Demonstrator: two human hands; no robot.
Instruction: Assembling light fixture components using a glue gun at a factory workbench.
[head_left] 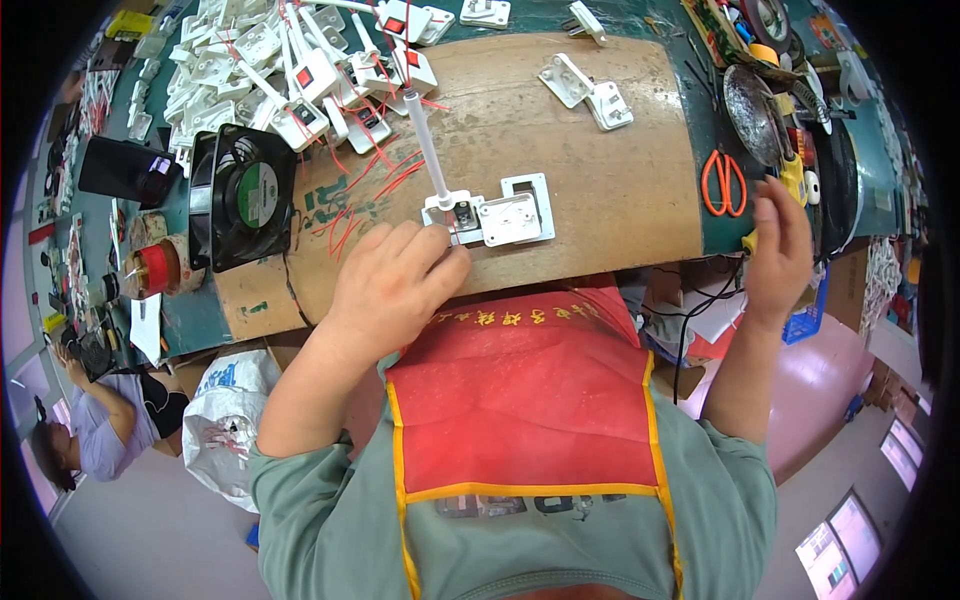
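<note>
My left hand (395, 285) has its fingers curled at the lower left edge of a small white plastic housing (462, 212), gripping it. A black part sits inside that housing, and a translucent white tube (428, 150) rises from it, with red wire at its top end. Beside it, a white plastic cover (511, 219) lies on a flat pale plate (543, 204). Held up at the bench's right edge, my right hand (782, 260) has its fingers stretched upward, with nothing visible between them. Close to it are a yellow-handled tool (793, 182) and another yellow piece (750, 242), partly hidden.
White housings with tubes and red wires (310, 75) heap at the back left. A black fan (242, 198) and phone (128, 170) stand left. Orange-handled scissors (723, 184) and a dark metal dish (752, 115) lie right. Two housing pieces (608, 105) rest behind. Another person (110, 420) sits left.
</note>
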